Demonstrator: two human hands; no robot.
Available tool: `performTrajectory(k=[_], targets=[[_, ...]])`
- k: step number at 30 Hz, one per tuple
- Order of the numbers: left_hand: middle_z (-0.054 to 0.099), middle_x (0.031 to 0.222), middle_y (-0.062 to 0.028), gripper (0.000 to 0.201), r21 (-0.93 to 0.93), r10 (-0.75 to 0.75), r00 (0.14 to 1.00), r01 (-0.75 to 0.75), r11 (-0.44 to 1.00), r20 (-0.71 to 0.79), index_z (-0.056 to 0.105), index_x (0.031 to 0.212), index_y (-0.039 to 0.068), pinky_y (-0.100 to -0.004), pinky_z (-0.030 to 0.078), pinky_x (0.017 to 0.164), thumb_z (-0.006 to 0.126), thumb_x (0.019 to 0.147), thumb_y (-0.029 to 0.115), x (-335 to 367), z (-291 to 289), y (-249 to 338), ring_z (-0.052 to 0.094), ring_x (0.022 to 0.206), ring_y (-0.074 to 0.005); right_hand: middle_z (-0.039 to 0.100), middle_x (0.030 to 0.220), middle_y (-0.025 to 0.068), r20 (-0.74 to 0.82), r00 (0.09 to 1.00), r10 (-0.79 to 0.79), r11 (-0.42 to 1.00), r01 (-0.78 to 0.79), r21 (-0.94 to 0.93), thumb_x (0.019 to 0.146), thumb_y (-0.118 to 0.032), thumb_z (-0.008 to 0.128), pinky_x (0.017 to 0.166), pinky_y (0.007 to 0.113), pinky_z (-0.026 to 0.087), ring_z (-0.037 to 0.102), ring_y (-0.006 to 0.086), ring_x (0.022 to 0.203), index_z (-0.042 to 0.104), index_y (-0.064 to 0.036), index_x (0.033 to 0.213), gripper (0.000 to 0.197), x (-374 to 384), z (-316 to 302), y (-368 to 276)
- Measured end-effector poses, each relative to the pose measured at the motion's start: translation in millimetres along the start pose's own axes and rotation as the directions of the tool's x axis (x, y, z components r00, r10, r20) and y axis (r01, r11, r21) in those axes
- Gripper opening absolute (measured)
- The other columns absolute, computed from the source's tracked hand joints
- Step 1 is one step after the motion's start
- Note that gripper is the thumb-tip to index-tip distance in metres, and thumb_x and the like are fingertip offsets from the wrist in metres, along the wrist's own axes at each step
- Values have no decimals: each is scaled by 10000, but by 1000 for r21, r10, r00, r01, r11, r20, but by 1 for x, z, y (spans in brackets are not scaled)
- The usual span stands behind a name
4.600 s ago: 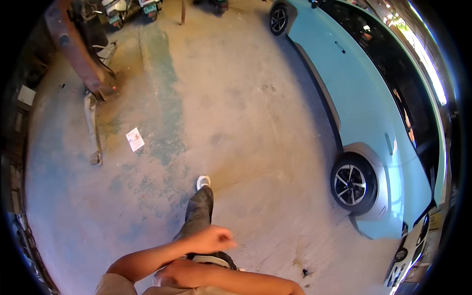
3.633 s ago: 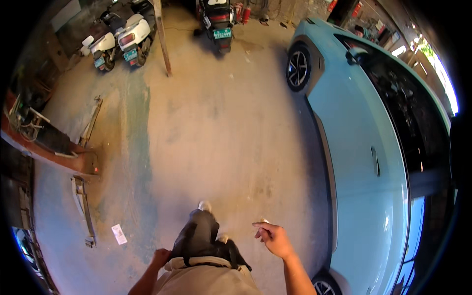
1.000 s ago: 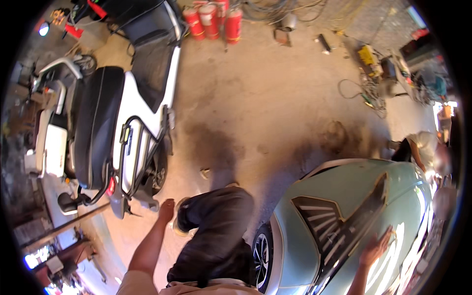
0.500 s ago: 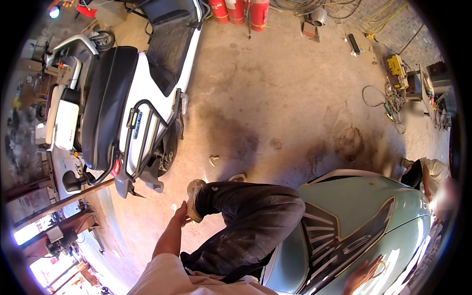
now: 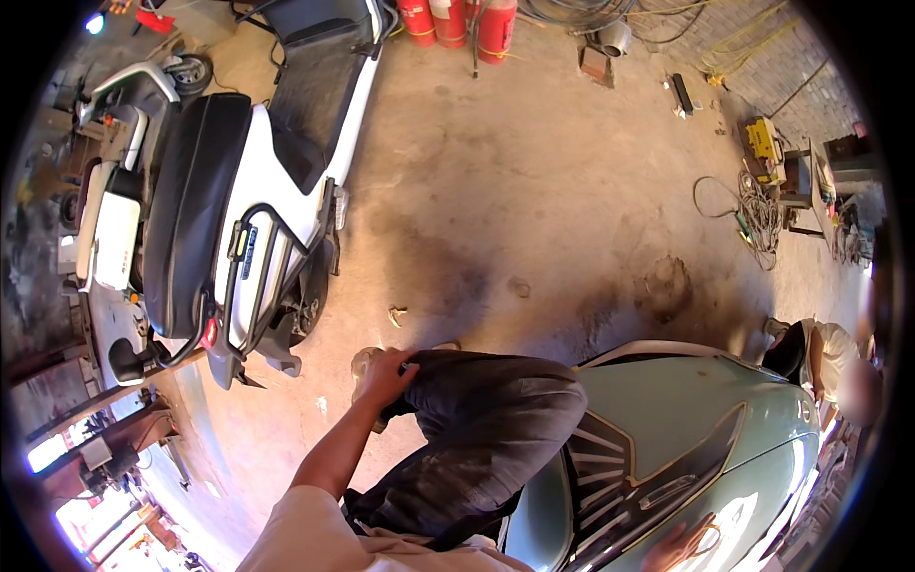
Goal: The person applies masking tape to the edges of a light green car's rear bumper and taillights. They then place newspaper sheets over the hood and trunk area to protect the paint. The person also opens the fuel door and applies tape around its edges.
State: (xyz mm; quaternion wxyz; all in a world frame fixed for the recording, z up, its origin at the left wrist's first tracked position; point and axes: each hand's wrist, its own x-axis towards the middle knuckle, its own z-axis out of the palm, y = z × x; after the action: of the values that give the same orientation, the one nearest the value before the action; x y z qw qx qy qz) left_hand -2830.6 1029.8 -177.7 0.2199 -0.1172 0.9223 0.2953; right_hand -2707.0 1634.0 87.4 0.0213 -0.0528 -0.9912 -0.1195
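Observation:
My left hand is at the ankle of my bent leg, its fingers closed on the cuff of the dark trouser leg. Under and beside it shows part of a light shoe. My right hand lies with its fingers stretched out over a pale green vehicle body. Next to those fingertips is a thin yellowish loop; whether the hand holds it cannot be told. A dark slatted panel with tan edging is set in the green body.
A white scooter with a black seat stands at left. Red cylinders are at the back. A cable coil lies by a yellow box on the right. Another person is beyond the green body.
My left hand has moved up from the shoe to the trouser cuff. My right hand stays on the green body. The whole view has shifted slightly.

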Motion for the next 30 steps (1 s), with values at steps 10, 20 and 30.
performTrajectory(k=[10, 20, 30], targets=[[642, 823, -188, 138, 188, -24, 998, 35, 982, -58, 728, 846, 85, -453, 508, 737, 624, 847, 177, 109, 16, 0, 632, 819, -375, 324, 1547, 148, 357, 692, 627, 503, -710, 493, 992, -492, 355, 1165, 536, 182, 331, 320, 1404, 308, -47, 1499, 677, -44, 22, 13], [629, 743, -169, 149, 107, 12, 989, 4, 994, -147, 679, 827, 51, -448, 511, 699, 684, 815, 200, 297, -17, 81, 630, 755, -362, 306, 1556, 144, 477, 706, 524, 840, -335, -427, 1017, -417, 300, 1177, 440, 232, 332, 277, 1411, 254, -34, 1518, 632, -58, 21, -6], [677, 768, -126, 262, 303, 64, 890, -220, 927, 452, 674, 868, 85, -435, 509, 682, 695, 831, 344, 365, -40, 248, 662, 787, -324, 413, 1414, 328, 667, 531, 522, 802, -42, -595, 955, -222, 479, 1072, 587, 335, 383, 458, 1333, 405, 100, 1390, 546, 67, -30, -83]])
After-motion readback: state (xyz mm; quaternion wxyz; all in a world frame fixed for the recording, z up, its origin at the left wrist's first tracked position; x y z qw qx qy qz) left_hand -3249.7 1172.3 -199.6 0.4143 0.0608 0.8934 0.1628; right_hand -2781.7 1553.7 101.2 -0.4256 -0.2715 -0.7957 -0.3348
